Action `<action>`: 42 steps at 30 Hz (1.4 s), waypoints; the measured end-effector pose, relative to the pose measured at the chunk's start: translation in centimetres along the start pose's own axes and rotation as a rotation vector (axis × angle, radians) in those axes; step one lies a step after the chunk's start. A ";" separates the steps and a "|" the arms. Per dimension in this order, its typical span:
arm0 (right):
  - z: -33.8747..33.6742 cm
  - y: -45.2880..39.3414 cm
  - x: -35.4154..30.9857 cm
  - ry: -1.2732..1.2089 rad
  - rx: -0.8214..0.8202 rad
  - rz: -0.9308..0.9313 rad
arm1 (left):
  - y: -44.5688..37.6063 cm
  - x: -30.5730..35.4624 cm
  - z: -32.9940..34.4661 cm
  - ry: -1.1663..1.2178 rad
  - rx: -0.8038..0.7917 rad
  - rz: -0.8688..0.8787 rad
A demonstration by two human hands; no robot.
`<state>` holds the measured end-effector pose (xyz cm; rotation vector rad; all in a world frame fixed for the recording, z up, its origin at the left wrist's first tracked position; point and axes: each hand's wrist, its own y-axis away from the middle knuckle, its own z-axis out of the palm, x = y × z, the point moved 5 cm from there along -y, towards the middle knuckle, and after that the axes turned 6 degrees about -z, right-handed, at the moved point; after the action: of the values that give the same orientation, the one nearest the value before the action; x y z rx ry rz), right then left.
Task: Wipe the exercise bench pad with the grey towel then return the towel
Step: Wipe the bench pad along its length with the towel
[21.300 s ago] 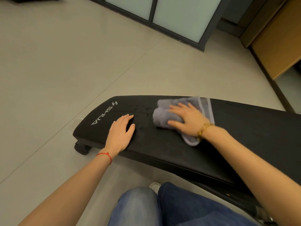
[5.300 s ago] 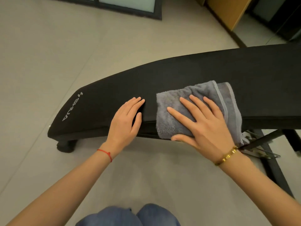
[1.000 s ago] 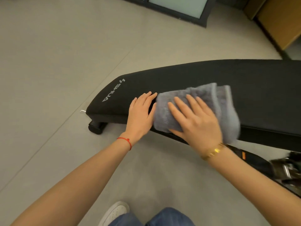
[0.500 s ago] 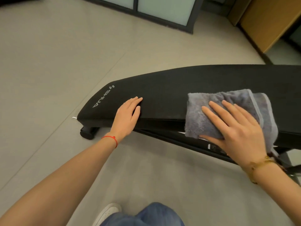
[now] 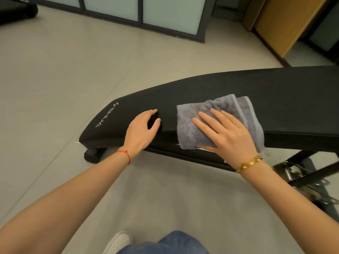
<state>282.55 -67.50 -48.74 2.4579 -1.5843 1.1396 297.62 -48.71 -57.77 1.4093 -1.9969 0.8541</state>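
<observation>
Grey towel (image 5: 192, 129) over bench pad (image 5: 275, 99) near edge, under right hand (image 5: 229, 134).

under the flat right hand (image 5: 228, 136) lies a folded grey terry-cloth towel (image 5: 194, 123), plush and fuzzy, with smoother woven bands at its far edge. beneath both hands the long black bench pad (image 5: 238, 88) looks like matt, finely grained vinyl. just below the right wrist, shiny bare metal hardware (image 5: 293, 171) glints on the matt black frame. the pale floor (image 5: 73, 70) beyond the left hand (image 5: 142, 130) looks smooth with a dull sheen.
</observation>
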 end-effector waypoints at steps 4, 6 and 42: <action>-3.1 6.0 5.9 0.025 -0.028 0.078 | 0.4 7.0 2.3 0.052 -0.019 0.110; -4.1 8.0 7.8 0.020 -0.051 0.119 | 0.4 9.9 3.5 0.068 -0.031 0.158; -7.5 16.5 15.8 -0.037 -0.085 0.248 | 0.7 12.4 4.1 -0.041 -0.067 0.126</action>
<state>268.78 -85.28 -40.18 2.2917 -1.9484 1.0315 292.91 -59.15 -51.36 1.2848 -2.1432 0.8099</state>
